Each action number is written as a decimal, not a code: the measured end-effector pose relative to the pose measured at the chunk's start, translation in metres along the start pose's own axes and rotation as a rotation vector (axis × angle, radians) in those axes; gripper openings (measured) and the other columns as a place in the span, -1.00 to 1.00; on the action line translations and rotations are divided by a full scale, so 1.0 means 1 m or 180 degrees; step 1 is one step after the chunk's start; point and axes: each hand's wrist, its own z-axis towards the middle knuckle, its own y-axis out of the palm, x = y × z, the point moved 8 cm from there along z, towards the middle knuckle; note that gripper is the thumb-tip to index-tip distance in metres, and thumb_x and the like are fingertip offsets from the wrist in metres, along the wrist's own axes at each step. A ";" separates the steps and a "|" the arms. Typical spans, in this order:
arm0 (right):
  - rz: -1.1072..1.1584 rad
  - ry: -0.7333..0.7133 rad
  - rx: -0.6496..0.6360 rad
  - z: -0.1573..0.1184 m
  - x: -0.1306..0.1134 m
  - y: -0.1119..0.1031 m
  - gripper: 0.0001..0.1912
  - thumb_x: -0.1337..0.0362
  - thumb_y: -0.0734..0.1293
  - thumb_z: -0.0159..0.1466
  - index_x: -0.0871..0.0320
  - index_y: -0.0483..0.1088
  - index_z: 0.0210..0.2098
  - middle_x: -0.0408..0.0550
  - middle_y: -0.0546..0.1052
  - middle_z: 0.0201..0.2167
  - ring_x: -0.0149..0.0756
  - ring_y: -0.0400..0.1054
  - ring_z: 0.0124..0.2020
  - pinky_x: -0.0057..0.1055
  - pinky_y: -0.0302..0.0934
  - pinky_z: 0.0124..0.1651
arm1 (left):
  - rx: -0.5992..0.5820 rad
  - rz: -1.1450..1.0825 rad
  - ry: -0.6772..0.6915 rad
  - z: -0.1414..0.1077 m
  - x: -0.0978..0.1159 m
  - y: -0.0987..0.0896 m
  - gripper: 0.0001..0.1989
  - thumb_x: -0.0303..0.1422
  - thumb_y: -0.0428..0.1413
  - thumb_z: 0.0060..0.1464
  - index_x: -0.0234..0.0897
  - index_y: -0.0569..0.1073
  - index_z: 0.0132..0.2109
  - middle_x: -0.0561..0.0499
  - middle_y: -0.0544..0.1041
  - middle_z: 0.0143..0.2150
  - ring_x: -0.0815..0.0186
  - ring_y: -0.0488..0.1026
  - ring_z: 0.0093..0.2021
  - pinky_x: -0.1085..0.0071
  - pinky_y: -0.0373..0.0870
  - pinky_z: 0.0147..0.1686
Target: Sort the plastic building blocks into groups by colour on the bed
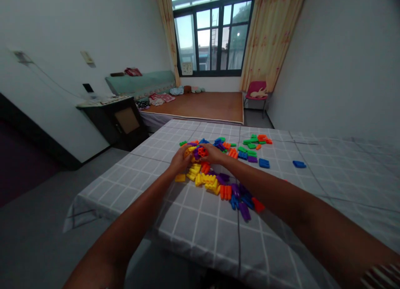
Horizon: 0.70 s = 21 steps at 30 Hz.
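At the far middle of the pile, my left hand (180, 160) has its fingers closed around yellow plastic building blocks (189, 150). From the other side my right hand (213, 154) grips an orange building block (202, 152), its round hollow ends facing me. Between the two hands sits a purple block (196, 154), touching the orange one; whether they are joined I cannot tell. Just below the hands lie loose yellow blocks (207, 180). Some fingertips are hidden behind the blocks.
Purple (244, 212) and blue blocks lie under my right forearm. Green blocks (250, 141) are grouped farther back, and a lone blue block (299, 164) lies to the right. A grey checked cloth (125, 187) covers the table. Beyond stand a bed (212, 103) and a pink chair (256, 88).
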 end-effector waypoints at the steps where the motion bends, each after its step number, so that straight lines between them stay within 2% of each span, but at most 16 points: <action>1: 0.0024 0.0031 -0.0047 0.009 -0.006 0.004 -0.25 0.24 0.52 0.02 0.10 0.31 0.19 0.12 0.38 0.17 0.03 0.22 0.21 -0.05 0.09 0.25 | 0.0029 0.0125 -0.0078 0.002 -0.009 -0.004 -0.55 -0.32 -0.01 0.19 -0.19 0.31 0.22 -0.08 0.44 0.17 0.15 0.36 0.16 0.15 0.29 0.18; 4: 0.0044 0.0171 -0.0227 0.028 -0.022 0.007 -0.18 0.23 0.52 0.02 0.09 0.25 0.25 0.09 0.29 0.26 0.02 0.16 0.26 -0.14 0.07 0.29 | -0.0007 0.0580 -0.0203 0.007 -0.029 -0.015 -0.55 -0.31 -0.07 0.23 -0.27 0.32 0.23 -0.14 0.45 0.16 0.12 0.35 0.17 0.14 0.26 0.20; 7: 0.0061 0.0117 -0.0189 0.025 -0.031 -0.020 -0.13 0.21 0.48 0.09 0.19 0.13 0.32 0.16 0.17 0.33 0.01 0.09 0.31 -0.16 0.02 0.32 | -0.0081 0.0907 -0.0223 0.011 -0.042 -0.026 -0.54 -0.30 -0.11 0.25 -0.35 0.34 0.22 -0.19 0.42 0.19 0.11 0.33 0.20 0.15 0.21 0.23; 10: 0.0092 0.0091 -0.0041 -0.014 -0.014 -0.075 -0.22 0.13 0.37 0.22 0.08 0.06 0.35 0.12 0.15 0.34 -0.09 0.27 0.18 -0.12 0.17 0.21 | -0.0113 0.1042 -0.0201 0.009 -0.049 -0.039 -0.55 -0.32 -0.11 0.24 -0.35 0.35 0.21 -0.19 0.38 0.22 0.10 0.29 0.24 0.12 0.19 0.25; 13: -0.0358 0.0356 0.0056 -0.094 0.033 -0.143 -0.34 0.05 0.32 0.25 0.01 0.18 0.30 0.06 0.32 0.24 -0.08 0.33 0.12 -0.11 0.22 0.15 | 0.0045 0.1238 -0.0030 0.001 -0.036 -0.052 -0.57 -0.29 -0.07 0.22 -0.31 0.38 0.18 -0.21 0.33 0.25 0.02 0.26 0.25 -0.01 0.21 0.22; 15: -0.0782 0.0874 -0.0175 -0.161 0.074 -0.177 -0.35 -0.01 0.33 0.22 0.03 0.26 0.25 0.07 0.37 0.20 -0.01 0.36 0.09 -0.09 0.23 0.14 | 0.0258 0.1278 0.0456 -0.007 -0.002 -0.055 -0.58 -0.25 -0.03 0.22 -0.26 0.37 0.17 -0.20 0.29 0.27 -0.01 0.21 0.28 -0.08 0.18 0.22; 17: -0.1067 0.1497 -0.0520 -0.230 0.110 -0.196 -0.26 -0.06 0.38 0.14 0.09 0.28 0.25 0.15 0.36 0.21 0.06 0.37 0.07 -0.08 0.25 0.11 | 0.0192 0.1125 0.1160 -0.021 0.051 -0.044 -0.61 -0.23 -0.01 0.23 -0.18 0.37 0.17 -0.14 0.28 0.29 0.03 0.17 0.30 -0.08 0.17 0.23; 19: -0.1131 0.1861 -0.0861 -0.284 0.128 -0.198 -0.13 -0.09 0.43 0.04 0.13 0.27 0.26 0.20 0.33 0.23 0.12 0.34 0.10 -0.09 0.24 0.11 | -0.0233 0.0939 0.1895 -0.042 0.113 -0.019 -0.63 -0.27 0.00 0.24 -0.10 0.38 0.17 -0.08 0.28 0.30 0.08 0.14 0.32 -0.02 0.15 0.26; 21: -0.1024 0.1847 -0.1058 -0.313 0.128 -0.187 -0.03 -0.10 0.47 -0.03 0.13 0.23 0.29 0.20 0.29 0.26 0.14 0.28 0.16 -0.09 0.20 0.16 | -0.0850 0.0767 0.2519 -0.070 0.171 0.014 -0.62 -0.28 -0.01 0.25 -0.05 0.36 0.19 -0.04 0.29 0.30 0.12 0.14 0.33 0.05 0.16 0.25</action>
